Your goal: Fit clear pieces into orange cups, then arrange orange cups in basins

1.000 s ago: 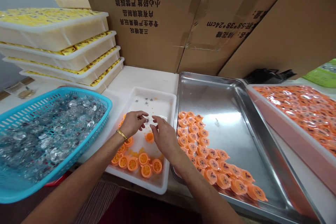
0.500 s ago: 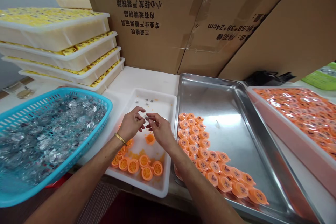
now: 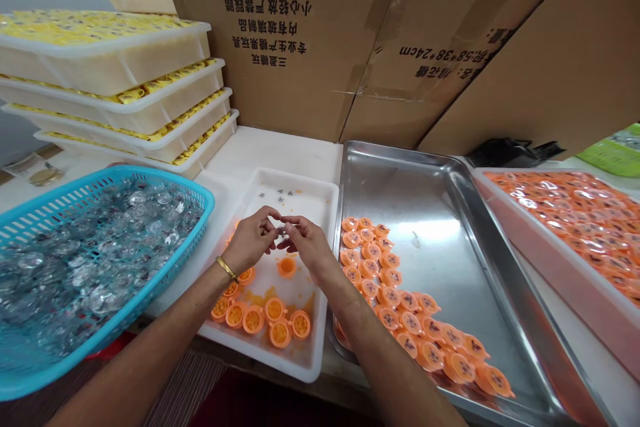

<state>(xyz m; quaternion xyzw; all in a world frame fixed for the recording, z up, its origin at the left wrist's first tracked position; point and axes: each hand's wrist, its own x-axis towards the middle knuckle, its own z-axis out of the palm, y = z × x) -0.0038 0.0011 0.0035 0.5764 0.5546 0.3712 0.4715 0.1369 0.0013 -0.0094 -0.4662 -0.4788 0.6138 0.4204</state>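
Above the white tray (image 3: 327,213), my left hand (image 3: 253,235) and my right hand (image 3: 306,240) meet with fingertips curled together. Between them is a small, shiny, clear plastic piece (image 3: 282,233), mostly hidden by the fingers. Both hands are closed at the fingertips. Just below them stands a lone orange cup (image 3: 287,267), which looks unfilled. Several orange cups holding yellow bits (image 3: 253,319) sit at the tray's near end and left side. Small grey pieces (image 3: 281,191) lie at its far end, and orange-yellow crumbs are scattered on its floor.
At left, a blue basket (image 3: 200,197) holds many clear plastic pieces, before stacked cream trays (image 3: 190,47) of yellow packets. A metal tray (image 3: 425,180) on the right carries lidded orange cups (image 3: 410,323). Beyond it stands a tray of orange packs (image 3: 565,213). Cardboard boxes (image 3: 300,100) wall the back.
My hands have come closer together, and the left fingers now meet the right ones around the small clear piece. The cups in the trays have stayed where they were.
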